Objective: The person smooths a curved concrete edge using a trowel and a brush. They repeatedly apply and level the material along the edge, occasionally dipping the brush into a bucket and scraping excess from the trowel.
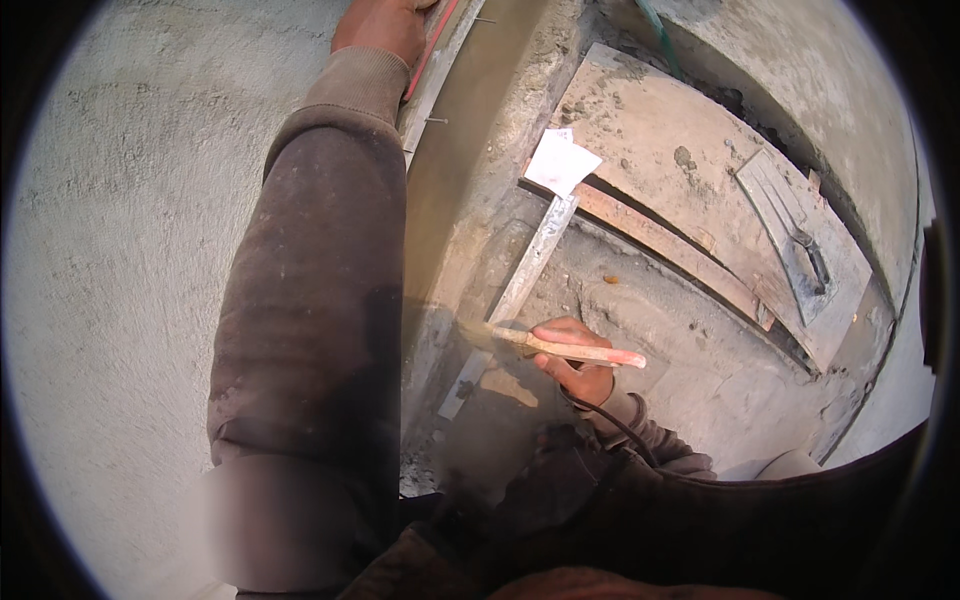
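My right hand is closed round the handle of a brush, with the thumb below it and fingers above. The handle is wooden with an orange end. Its bristles point left, toward a brown wet-looking strip of surface, and look blurred. My left arm stretches far up the picture along a grey plastered wall. At the top edge my left hand is beside a pale strip with a red edge and nails sticking out. Its fingers are mostly cut off by the frame, so their grip is hidden.
A long pale batten slants near the brush, with a white paper piece at its upper end. To the right, a dusty board carries a metal float and dried mortar crumbs. A narrow plank runs along its near edge.
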